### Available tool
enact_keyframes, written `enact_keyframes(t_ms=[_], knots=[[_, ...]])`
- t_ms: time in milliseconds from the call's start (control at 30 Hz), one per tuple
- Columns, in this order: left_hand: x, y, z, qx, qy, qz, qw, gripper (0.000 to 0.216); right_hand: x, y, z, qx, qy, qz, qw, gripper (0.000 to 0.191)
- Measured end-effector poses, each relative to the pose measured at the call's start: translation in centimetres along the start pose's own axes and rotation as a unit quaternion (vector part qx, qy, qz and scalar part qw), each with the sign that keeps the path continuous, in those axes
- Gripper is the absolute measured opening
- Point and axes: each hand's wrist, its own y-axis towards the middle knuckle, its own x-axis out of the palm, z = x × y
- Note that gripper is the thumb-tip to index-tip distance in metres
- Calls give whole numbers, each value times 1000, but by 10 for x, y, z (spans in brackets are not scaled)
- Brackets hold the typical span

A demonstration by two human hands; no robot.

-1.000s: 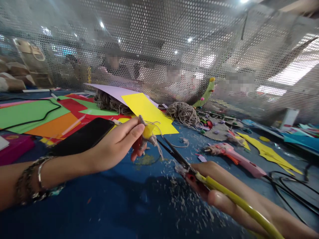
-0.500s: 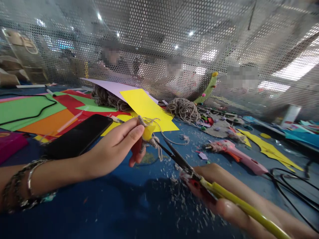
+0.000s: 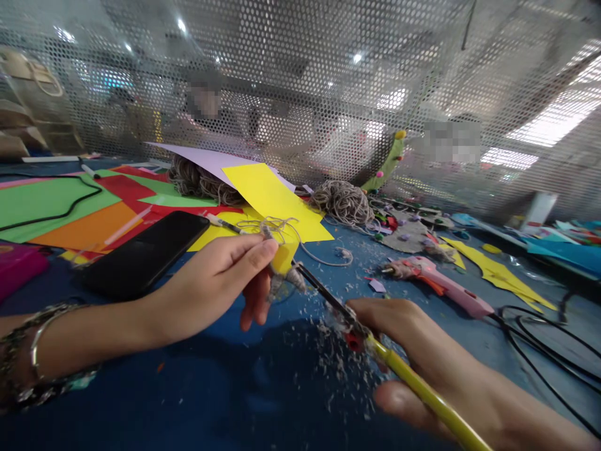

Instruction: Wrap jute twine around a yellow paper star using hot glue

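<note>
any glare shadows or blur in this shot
Head view: bright lights glare through the perforated screen; head view: dark shadow on the blue table below the left hand; head view: bracelets near the left edge look soft.

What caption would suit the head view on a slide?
Left hand pinching a small yellow piece, right hand holding scissors.

Magenta item cut off left, yellow handle cropped below, yarn partly hidden by lilac sheet
</note>
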Motion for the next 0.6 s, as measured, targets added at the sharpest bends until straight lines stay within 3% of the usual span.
enact_keyframes(t_ms=[300,600], knots=[[-2,-2,2,22,86,24,996,36,6,-2,16,-61,-92,48,993,50],[1,-6,2,26,91,5,996,43,6,-4,17,-115,-243,97,958,44]])
